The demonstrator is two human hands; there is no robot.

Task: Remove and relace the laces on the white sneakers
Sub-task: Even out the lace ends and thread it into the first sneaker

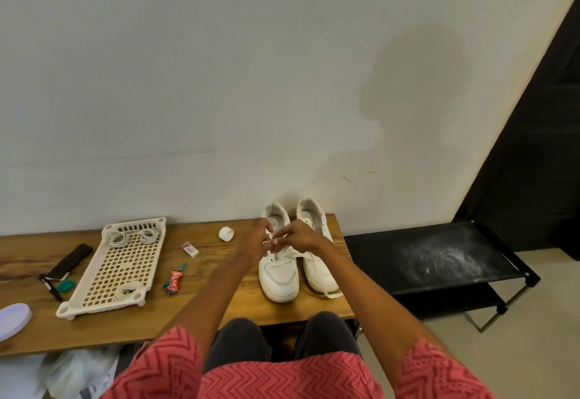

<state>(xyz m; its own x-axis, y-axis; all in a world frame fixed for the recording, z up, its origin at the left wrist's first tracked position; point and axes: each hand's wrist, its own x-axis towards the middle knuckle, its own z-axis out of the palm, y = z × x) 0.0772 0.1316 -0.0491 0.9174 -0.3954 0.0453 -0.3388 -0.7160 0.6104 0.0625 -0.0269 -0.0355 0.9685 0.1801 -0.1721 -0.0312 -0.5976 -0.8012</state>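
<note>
Two white sneakers stand side by side on the wooden table [219, 310], toes toward me: the left sneaker [278, 276] and the right sneaker [320, 273]. Both my hands hover over the left sneaker's lacing area. My left hand [255, 238] and my right hand [298, 237] each pinch the white lace [270, 242] stretched between their fingertips. Another lace end [333, 295] trails off the right sneaker's toe onto the table.
A cream perforated tray [94, 292] holding coiled white laces lies at left. Around it are a white cap [226, 233], an eraser [190, 249], a small red wrapper with a green pen [174, 277], a black marker [51, 287] and a teal lid [65, 286]. A black rack [439, 260] stands to the right.
</note>
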